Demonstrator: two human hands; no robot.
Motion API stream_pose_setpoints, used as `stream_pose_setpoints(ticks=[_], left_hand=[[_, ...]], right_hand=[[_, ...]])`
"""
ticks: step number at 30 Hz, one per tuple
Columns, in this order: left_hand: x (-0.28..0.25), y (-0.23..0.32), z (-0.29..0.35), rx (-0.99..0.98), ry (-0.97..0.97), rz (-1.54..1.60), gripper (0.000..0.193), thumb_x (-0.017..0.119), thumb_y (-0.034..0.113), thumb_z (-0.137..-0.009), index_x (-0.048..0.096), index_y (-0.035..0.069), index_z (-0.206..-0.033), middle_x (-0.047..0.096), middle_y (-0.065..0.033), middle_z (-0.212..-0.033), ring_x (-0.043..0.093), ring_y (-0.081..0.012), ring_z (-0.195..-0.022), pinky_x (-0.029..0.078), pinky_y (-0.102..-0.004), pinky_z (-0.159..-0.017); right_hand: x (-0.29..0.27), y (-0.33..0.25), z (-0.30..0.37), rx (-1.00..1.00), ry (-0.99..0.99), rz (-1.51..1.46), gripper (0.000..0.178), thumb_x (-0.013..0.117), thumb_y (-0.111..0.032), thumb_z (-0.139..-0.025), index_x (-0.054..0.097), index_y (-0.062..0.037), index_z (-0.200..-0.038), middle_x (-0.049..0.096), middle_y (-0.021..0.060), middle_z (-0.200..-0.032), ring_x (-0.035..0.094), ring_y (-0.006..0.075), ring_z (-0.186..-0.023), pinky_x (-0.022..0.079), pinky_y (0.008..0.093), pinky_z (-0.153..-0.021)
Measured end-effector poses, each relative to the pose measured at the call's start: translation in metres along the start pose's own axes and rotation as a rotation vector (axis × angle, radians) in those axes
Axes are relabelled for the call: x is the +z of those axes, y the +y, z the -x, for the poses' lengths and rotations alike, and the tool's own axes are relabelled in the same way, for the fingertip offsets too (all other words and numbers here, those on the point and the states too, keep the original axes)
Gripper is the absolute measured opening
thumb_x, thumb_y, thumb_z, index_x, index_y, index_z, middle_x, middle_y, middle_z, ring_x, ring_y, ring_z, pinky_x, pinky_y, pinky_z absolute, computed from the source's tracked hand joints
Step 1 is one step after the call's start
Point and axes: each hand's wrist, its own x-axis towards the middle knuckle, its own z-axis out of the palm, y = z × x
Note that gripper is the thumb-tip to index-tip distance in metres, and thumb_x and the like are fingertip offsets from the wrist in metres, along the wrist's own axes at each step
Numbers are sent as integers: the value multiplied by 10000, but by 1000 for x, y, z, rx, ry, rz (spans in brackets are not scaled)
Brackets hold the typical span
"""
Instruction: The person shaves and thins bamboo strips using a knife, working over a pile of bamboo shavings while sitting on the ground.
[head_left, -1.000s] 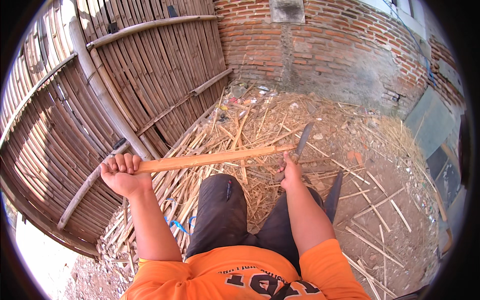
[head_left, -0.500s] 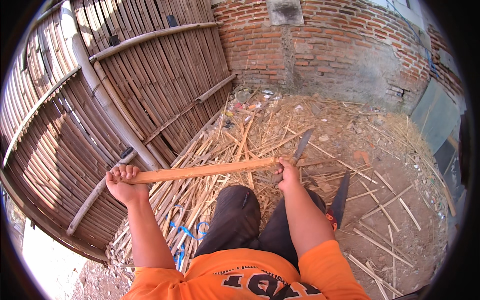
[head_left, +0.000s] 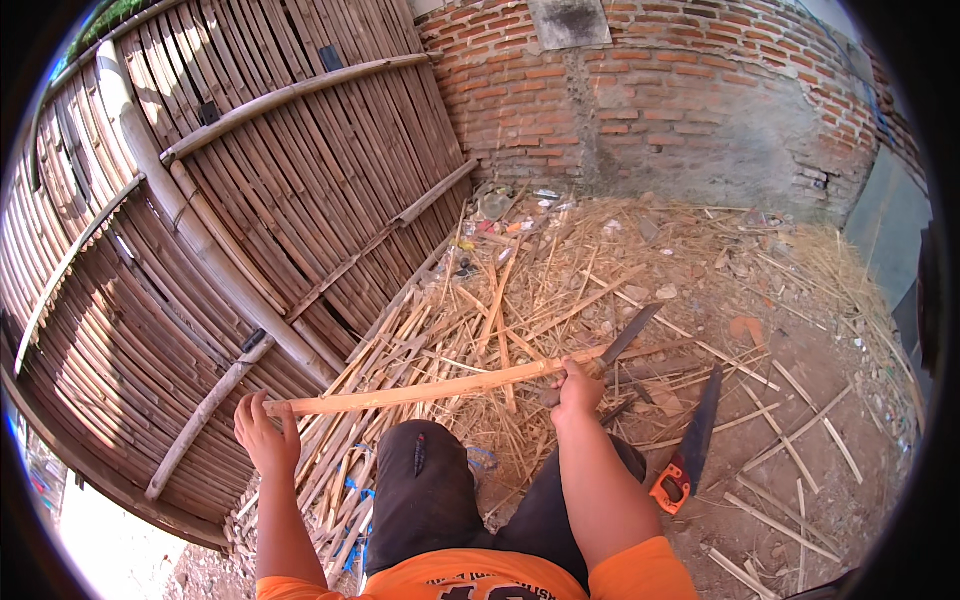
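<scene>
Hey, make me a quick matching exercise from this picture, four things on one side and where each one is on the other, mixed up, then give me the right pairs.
Column one
1. Saw
2. Long tan strip
3. Knife
4. Bamboo fence

Column two
A. Reaching from the left hand to the right hand
B. Standing along the left side
C. Lying on the ground, orange handle showing
D. Gripped in the right hand, dark blade pointing away

Pairs: 1-C, 2-A, 3-D, 4-B
</scene>
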Motion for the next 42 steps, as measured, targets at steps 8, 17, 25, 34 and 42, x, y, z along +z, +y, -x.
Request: stream_pose_setpoints(ticks=[8, 17, 25, 34, 42], left_hand=[[-32, 57, -10, 247, -295, -136, 765, 894, 433, -595, 607, 125, -1233, 517, -143, -1313, 437, -371, -1315, 265, -565, -1127], [-25, 45, -4, 350, -468, 39, 325, 722, 274, -735, 645, 90, -992, 665, -116, -786, 672, -348, -726, 525, -470, -709], [-29, 27, 33, 192, -589, 69, 227, 688, 293, -757, 631, 91, -843, 661, -155, -707, 661, -386, -655, 536, -504, -630], [-13, -7, 53, 78, -345, 212, 144, 661, 163, -749, 568, 53, -749, 617, -207, -671, 615, -432, -612, 490, -519, -560], [15, -39, 66, 25, -327, 180, 194, 679, 145, -762, 609, 12, -885, 631, -226, -755, 618, -444, -656, 483, -515, -603]], right_hand=[[15, -3, -12, -12, -98, 43, 217, 709, -41, -916, 540, -57, -1053, 590, 33, -840, 507, 115, -596, 453, 282, -534], [1, -10, -6, 11, -246, 43, 230, 728, -68, -914, 541, -80, -1047, 583, 26, -837, 497, 109, -584, 464, 290, -539], [-6, -41, 33, -66, -239, 137, 231, 712, -274, -971, 568, -94, -984, 556, 0, -771, 474, 98, -553, 454, 284, -520], [-17, -46, 16, -319, -260, 374, 368, 699, -315, -978, 569, -45, -1192, 580, 16, -859, 540, 103, -624, 471, 261, -534], [-24, -26, 25, -945, -370, 903, 391, 742, -316, -932, 622, 2, -1124, 676, 118, -864, 647, 235, -682, 517, 371, -645]])
